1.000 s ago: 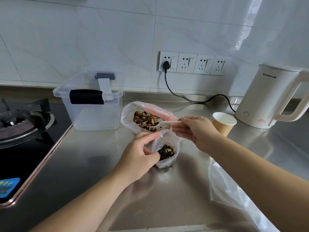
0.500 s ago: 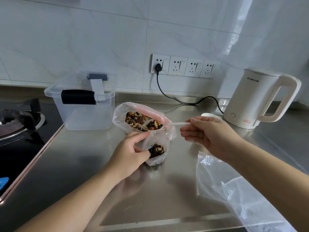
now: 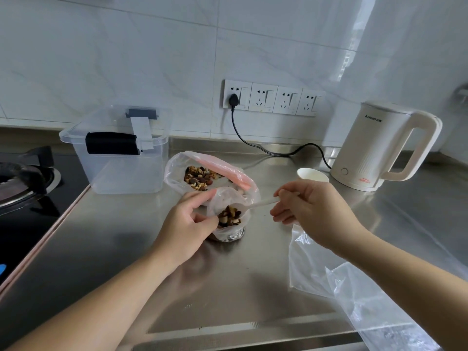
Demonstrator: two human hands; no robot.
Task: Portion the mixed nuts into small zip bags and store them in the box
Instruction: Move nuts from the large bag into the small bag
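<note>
A small clear zip bag (image 3: 229, 225) stands on the steel counter, part filled with mixed nuts. My left hand (image 3: 188, 225) pinches its left rim and holds the mouth open. My right hand (image 3: 307, 211) grips the handle of a white plastic spoon (image 3: 258, 205), whose bowl is tipped into the small bag's mouth. Behind it lies a large clear bag with a pink zip strip (image 3: 202, 173), open and holding mixed nuts. The clear plastic storage box (image 3: 121, 158) with a black handle stands at the back left.
A white electric kettle (image 3: 379, 148) stands at the back right, its black cord running to the wall sockets (image 3: 268, 97). A paper cup (image 3: 312, 174) sits beside it. Loose clear plastic bags (image 3: 354, 287) lie at the front right. A gas hob (image 3: 22, 178) borders the left.
My right hand has carried the spoon from the large bag down into the small bag's mouth. The small bag holds more nuts. The camera view has shifted left.
</note>
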